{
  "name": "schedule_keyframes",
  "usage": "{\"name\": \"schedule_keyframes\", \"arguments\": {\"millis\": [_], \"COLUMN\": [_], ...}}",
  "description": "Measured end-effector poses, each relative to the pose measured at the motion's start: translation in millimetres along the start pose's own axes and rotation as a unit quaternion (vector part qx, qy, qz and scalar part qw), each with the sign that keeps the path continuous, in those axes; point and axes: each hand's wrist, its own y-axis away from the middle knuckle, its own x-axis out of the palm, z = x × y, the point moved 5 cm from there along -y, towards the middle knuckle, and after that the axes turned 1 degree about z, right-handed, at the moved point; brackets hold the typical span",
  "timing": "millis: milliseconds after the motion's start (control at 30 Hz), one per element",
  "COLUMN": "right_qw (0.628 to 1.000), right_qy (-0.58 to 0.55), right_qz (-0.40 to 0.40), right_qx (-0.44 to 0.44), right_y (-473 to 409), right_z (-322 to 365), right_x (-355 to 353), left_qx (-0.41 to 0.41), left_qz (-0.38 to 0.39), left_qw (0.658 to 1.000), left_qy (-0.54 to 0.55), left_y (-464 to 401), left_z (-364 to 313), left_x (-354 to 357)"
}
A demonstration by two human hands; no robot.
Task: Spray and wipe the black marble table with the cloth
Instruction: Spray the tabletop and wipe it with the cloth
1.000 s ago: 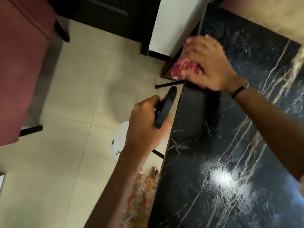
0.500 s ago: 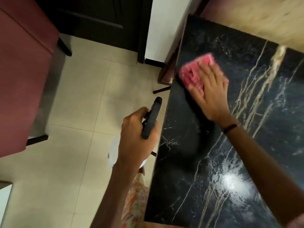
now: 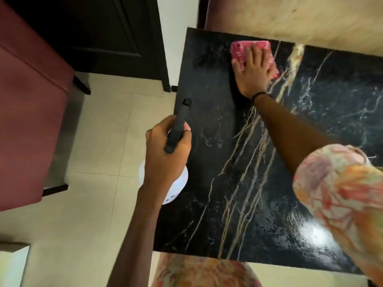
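Note:
The black marble table (image 3: 323,125) with pale veins fills the right half of the view. My right hand (image 3: 253,74) lies flat on a pink cloth (image 3: 240,51), pressing it onto the tabletop near the far edge. My left hand (image 3: 166,154) grips a spray bottle (image 3: 178,125) by its black trigger head, held over the table's left edge; the bottle's white body (image 3: 180,185) shows below my hand. The nozzle points toward the far side.
A dark red upholstered seat (image 3: 31,104) with black legs stands at the left on the beige tiled floor (image 3: 99,162). A dark door (image 3: 103,32) is beyond it. A pale wall (image 3: 310,19) borders the table's far edge.
My right hand has slid the pink cloth away from the table's left edge, farther along toward the far edge. My left hand with the spray bottle has stayed by the left edge.

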Motion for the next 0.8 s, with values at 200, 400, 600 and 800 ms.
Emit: {"name": "schedule_keyframes", "arguments": {"millis": [200, 400, 600, 800], "right_qw": [0.972, 0.910, 0.980, 0.998], "right_qy": [0.042, 0.077, 0.052, -0.012], "right_qz": [0.018, 0.039, -0.007, -0.054], "right_qx": [-0.232, -0.406, -0.190, 0.018], "right_y": [119.4, 254.8, 228.7, 320.4], "right_z": [39.4, -20.4, -99.6, -86.1], "right_x": [19.0, 16.2, -11.4, -0.5], "left_qx": [-0.034, -0.085, -0.114, -0.131], "left_qz": [-0.018, -0.020, -0.025, -0.047], "left_qw": [0.999, 0.996, 0.993, 0.990], "left_qy": [0.005, -0.010, -0.005, 0.006], "left_y": [25.7, 64.7, 121.5, 171.1], "left_z": [-4.2, -7.3, -3.4, 4.4], "left_x": [14.2, 15.6, 13.8, 3.1]}}
